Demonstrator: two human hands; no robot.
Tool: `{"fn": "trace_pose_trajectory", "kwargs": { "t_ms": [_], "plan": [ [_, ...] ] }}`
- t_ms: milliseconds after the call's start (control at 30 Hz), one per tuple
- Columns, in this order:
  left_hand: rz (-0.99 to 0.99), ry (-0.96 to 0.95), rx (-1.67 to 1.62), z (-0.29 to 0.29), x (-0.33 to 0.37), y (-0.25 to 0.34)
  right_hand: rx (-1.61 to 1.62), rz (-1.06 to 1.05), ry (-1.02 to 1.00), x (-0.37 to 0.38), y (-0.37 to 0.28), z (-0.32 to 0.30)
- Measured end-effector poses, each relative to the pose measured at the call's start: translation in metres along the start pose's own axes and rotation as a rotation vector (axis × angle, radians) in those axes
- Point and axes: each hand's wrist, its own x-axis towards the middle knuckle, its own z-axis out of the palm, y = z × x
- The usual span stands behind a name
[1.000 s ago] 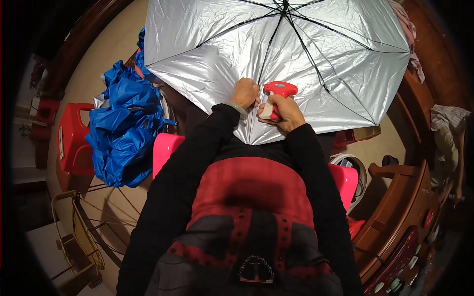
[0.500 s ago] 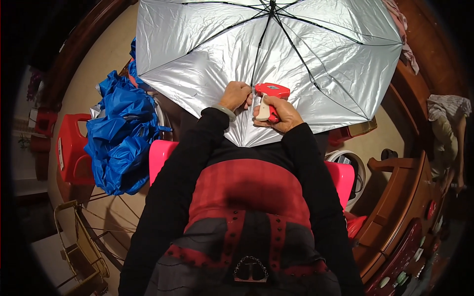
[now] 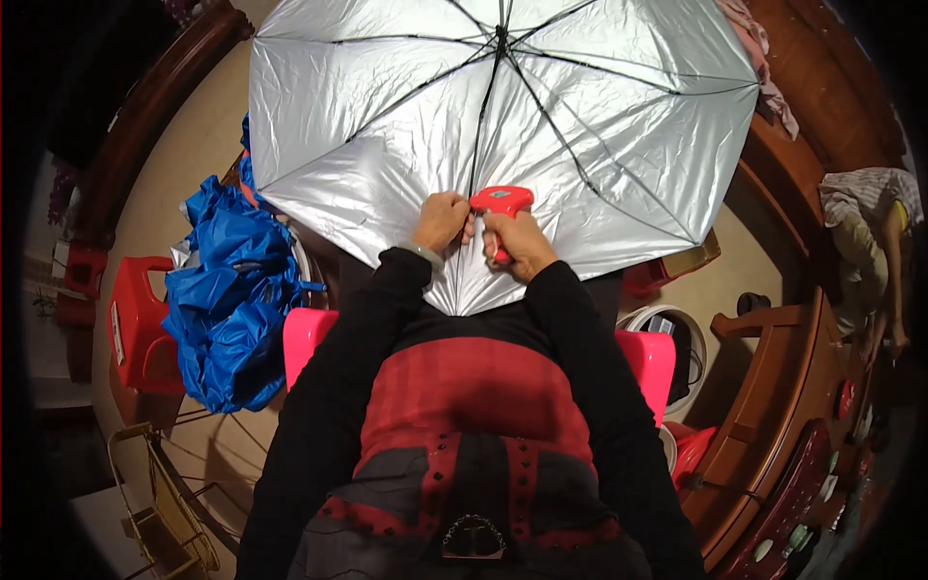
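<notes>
We see two bare hands just beside each other, near the waist: the left hand [image 3: 443,220] closed on an opened umbrella [image 3: 590,126] by a rib, its exact pinch hidden, and the right hand [image 3: 519,244] clamped around a red handheld tool [image 3: 503,200], its head close to the left fingers. The umbrella spreads in front of the body, inside toward us, its near point reaching the waist. Its silver lining is shiny and creased, puckering into folds near the hands, while thin black ribs [image 3: 534,106] fan from a dark hub [image 3: 501,39]. On our left lies a crumpled heap of glossy blue fabric [image 3: 232,300] beside a red plastic stool [image 3: 140,329]. Beyond, we find a pale floor [image 3: 159,188] and, on our right, polished brown wooden furniture [image 3: 759,411].
</notes>
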Motion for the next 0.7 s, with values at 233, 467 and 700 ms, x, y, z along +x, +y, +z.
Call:
{"fn": "trace_pose_trajectory", "kwargs": {
  "t_ms": [233,467,700],
  "plan": [
    [0.017,0.056,0.41,-0.014,-0.007,0.053,-0.635,-0.272,0.18,-0.059,-0.073,0.014],
    [0.352,-0.029,1.349,-0.186,0.033,0.102,-1.385,-0.465,0.513,-0.113,-0.123,0.036],
    [0.27,0.024,1.344,-0.046,0.01,0.09,-1.324,-0.452,0.556,-0.14,-0.097,-0.07]
  ]
}}
